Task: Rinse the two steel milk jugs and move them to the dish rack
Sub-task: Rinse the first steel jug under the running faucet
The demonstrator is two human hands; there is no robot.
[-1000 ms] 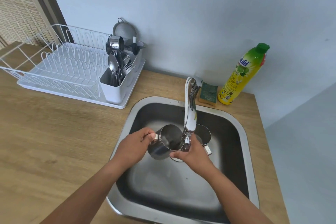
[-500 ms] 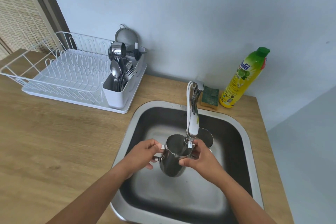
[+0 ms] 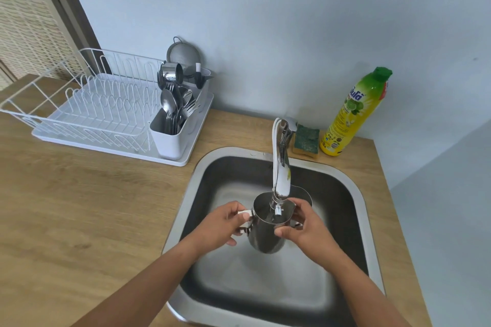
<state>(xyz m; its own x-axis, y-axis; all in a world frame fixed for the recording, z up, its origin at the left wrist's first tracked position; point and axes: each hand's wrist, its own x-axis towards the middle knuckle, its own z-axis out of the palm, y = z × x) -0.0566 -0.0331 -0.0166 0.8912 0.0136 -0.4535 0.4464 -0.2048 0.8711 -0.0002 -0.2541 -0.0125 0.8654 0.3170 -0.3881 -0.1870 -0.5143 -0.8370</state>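
Jug (image 3: 265,233) now upright, mouth under tap (image 3: 281,180).

The second milk jug (image 3: 303,192) sat mostly hidden behind the faucet (image 3: 281,170) and right hand (image 3: 305,225); whether water ran was unclear.

Single head-worn wide-angle view, looking forward and steeply down from close above the sink (image 3: 353,188). Faces the wall beyond the wooden bench (image 3: 79,207); forearms enter from the bottom edge. Edges bowed by the lens. Dish rack (image 3: 87,114) far left, bottle (image 3: 350,114) far right. No second view.
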